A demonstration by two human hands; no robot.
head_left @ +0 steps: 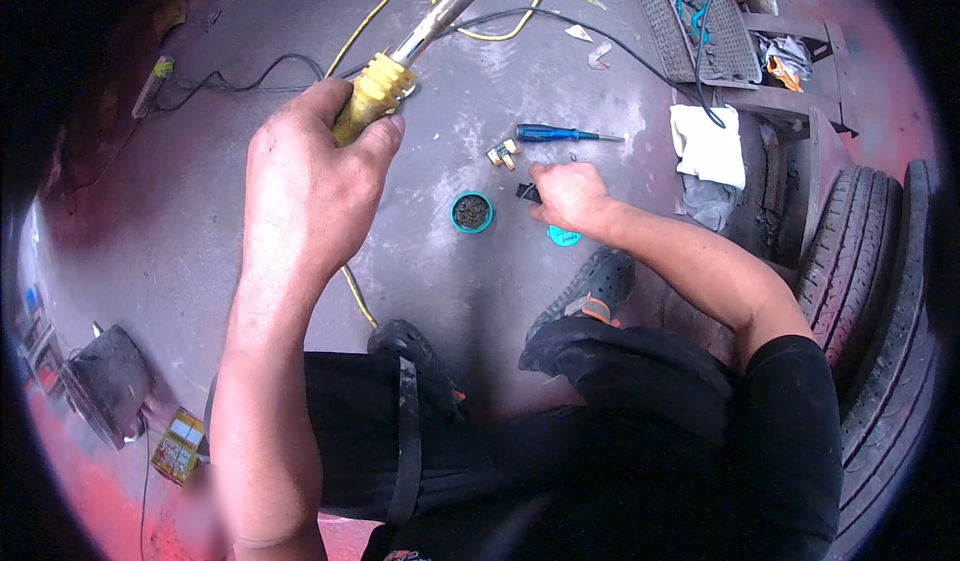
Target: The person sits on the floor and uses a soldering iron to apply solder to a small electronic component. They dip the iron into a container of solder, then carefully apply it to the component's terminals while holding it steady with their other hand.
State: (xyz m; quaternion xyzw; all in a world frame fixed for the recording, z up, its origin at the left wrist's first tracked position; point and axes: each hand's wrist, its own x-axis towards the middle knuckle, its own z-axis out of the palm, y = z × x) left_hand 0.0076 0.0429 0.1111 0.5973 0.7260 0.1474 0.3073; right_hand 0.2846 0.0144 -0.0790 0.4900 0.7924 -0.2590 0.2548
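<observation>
My left hand (318, 166) is closed round the yellow ribbed grip (372, 96) of a tool with a long metal tube (450, 11), which runs up past the top edge. Low over the floor, my right hand (572, 196) pinches a small black piece (528, 192); its kind does not show. Just left of it stands a round teal-rimmed tin (472, 213) with dark, crumbly stuff inside. Partly under my right wrist lies a teal lid (565, 236). Beyond that hand are a blue-handled screwdriver (560, 134) and a few small brass-and-white parts (503, 154).
A yellow cable (372, 26) and a black cable (590, 31) cross the grey floor (250, 21). On the right are tyres (850, 251), a white cloth (710, 146) and a grey perforated tray (670, 21). My shoes flank the work spot. A yellow package (178, 448) lies lower left.
</observation>
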